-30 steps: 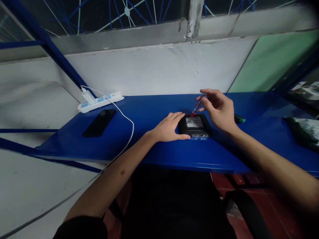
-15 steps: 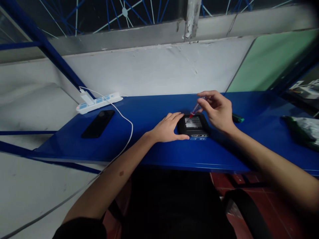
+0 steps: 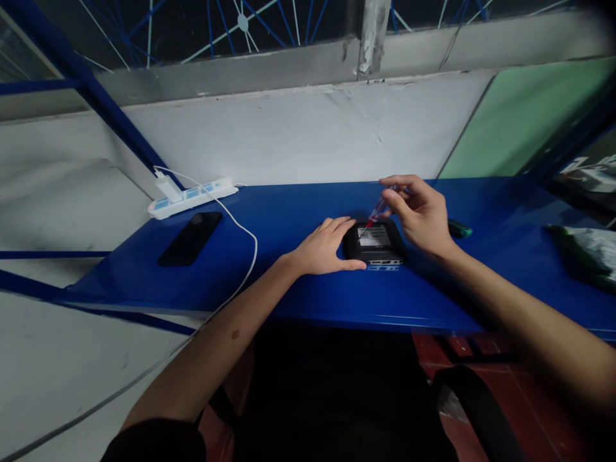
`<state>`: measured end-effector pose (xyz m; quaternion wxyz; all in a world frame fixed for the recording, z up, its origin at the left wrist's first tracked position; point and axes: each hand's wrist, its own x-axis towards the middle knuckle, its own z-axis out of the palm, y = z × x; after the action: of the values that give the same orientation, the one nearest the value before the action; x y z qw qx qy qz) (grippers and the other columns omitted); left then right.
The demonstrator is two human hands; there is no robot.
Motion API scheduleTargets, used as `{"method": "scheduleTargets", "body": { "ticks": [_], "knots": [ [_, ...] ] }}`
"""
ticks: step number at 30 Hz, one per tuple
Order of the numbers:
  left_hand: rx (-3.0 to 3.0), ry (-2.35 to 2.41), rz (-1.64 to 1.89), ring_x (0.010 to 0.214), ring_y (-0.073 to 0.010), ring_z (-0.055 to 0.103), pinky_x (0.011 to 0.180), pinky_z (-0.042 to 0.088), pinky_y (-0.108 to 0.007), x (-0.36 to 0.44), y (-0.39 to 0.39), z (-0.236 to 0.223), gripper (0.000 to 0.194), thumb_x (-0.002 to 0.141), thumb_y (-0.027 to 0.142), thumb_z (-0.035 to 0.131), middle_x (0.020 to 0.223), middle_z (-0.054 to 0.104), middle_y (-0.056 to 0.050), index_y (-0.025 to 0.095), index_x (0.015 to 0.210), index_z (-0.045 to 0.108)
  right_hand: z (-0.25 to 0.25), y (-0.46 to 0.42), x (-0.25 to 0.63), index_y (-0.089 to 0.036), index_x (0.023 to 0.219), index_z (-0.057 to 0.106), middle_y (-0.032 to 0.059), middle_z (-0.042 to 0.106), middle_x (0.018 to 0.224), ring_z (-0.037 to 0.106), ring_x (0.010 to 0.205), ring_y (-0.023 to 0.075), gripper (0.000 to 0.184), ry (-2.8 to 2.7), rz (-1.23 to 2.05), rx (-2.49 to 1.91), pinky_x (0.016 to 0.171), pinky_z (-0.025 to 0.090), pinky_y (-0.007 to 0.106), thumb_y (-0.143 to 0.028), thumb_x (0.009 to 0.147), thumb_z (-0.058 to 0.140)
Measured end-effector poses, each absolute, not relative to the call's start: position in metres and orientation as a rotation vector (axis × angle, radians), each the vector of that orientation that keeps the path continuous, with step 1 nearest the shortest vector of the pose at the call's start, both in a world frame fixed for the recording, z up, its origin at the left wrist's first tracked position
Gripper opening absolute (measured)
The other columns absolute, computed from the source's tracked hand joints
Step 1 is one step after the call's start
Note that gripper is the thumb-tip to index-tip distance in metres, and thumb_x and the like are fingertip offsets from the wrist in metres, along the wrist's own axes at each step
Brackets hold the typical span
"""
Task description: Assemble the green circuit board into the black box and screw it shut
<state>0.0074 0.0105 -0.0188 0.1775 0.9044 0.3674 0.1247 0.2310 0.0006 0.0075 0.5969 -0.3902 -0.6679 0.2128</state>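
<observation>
A small black electronics box (image 3: 392, 247) lies on the blue table, its label side up and a row of ports along the edge nearest me. My left hand (image 3: 323, 249) grips the box's left side, thumb at the front edge and fingers at the back. Pinched in the fingers of my right hand (image 3: 421, 212) is a screwdriver (image 3: 377, 212) with a clear purplish handle and a red collar. It slants down to the left, and its thin tip meets the box top near the left of the label. Any screw under the tip is too small to see.
On the left are a white power strip (image 3: 190, 199) with a plug and cable, and a black phone (image 3: 190, 239). A green-and-black object (image 3: 459, 228) sits behind my right wrist. A green-and-white plastic packet (image 3: 590, 253) rests far right. A wall backs the blue table (image 3: 298, 301).
The view has shifted very slightly. Both hands, the box and the screwdriver hold nearly the same positions.
</observation>
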Motion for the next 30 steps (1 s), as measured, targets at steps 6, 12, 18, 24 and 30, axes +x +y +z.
{"method": "scheduleTargets", "body": {
  "ticks": [6, 12, 18, 24, 30],
  "knots": [
    [2.561, 1.047, 0.345, 0.149, -0.0390, 0.028, 0.123, 0.027, -0.054, 0.0081, 0.0099, -0.0175, 0.106, 0.079, 0.080, 0.058, 0.163, 0.032, -0.016, 0.016, 0.157, 0.029, 0.0062, -0.0007, 0.2310, -0.029, 0.119, 0.064, 0.0050, 0.072, 0.109, 0.073, 0.088, 0.0195, 0.031, -1.538, 0.585, -0.951, 0.072, 0.065, 0.036, -0.049, 0.095, 0.058],
    [2.570, 1.040, 0.352, 0.149, -0.0389, 0.028, 0.122, 0.028, -0.054, 0.0078, 0.0103, -0.0181, 0.105, 0.079, 0.080, 0.058, 0.163, 0.033, -0.016, 0.017, 0.158, 0.028, 0.0073, -0.0015, 0.2291, -0.028, 0.111, 0.065, 0.0021, 0.068, 0.100, 0.069, 0.076, 0.0146, 0.027, -1.557, 0.565, -0.904, 0.065, 0.063, 0.031, -0.049, 0.094, 0.061],
    [2.575, 1.044, 0.359, 0.148, -0.0379, 0.030, 0.121, 0.030, -0.053, 0.0078, 0.0103, -0.0190, 0.105, 0.078, 0.081, 0.058, 0.162, 0.033, -0.016, 0.017, 0.157, 0.029, 0.0131, -0.0037, 0.2291, -0.027, 0.100, 0.064, 0.0002, 0.067, 0.092, 0.064, 0.063, 0.0109, 0.031, -1.562, 0.496, -0.993, 0.061, 0.060, 0.028, -0.055, 0.089, 0.066],
    [2.584, 1.042, 0.358, 0.148, -0.0370, 0.030, 0.121, 0.031, -0.052, 0.0075, 0.0111, -0.0202, 0.106, 0.079, 0.081, 0.059, 0.163, 0.033, -0.016, 0.015, 0.157, 0.029, 0.0138, -0.0031, 0.2308, -0.026, 0.114, 0.064, 0.0037, 0.073, 0.099, 0.073, 0.081, 0.0171, 0.033, -1.552, 0.594, -0.943, 0.067, 0.064, 0.032, -0.049, 0.090, 0.067],
    [2.596, 1.056, 0.356, 0.149, -0.0365, 0.029, 0.123, 0.028, -0.053, 0.0070, 0.0115, -0.0206, 0.107, 0.079, 0.081, 0.059, 0.163, 0.033, -0.016, 0.015, 0.157, 0.030, 0.0082, -0.0010, 0.2301, -0.027, 0.114, 0.063, 0.0045, 0.072, 0.105, 0.072, 0.089, 0.0183, 0.031, -1.547, 0.591, -0.927, 0.069, 0.065, 0.033, -0.051, 0.094, 0.061]
  ]
}}
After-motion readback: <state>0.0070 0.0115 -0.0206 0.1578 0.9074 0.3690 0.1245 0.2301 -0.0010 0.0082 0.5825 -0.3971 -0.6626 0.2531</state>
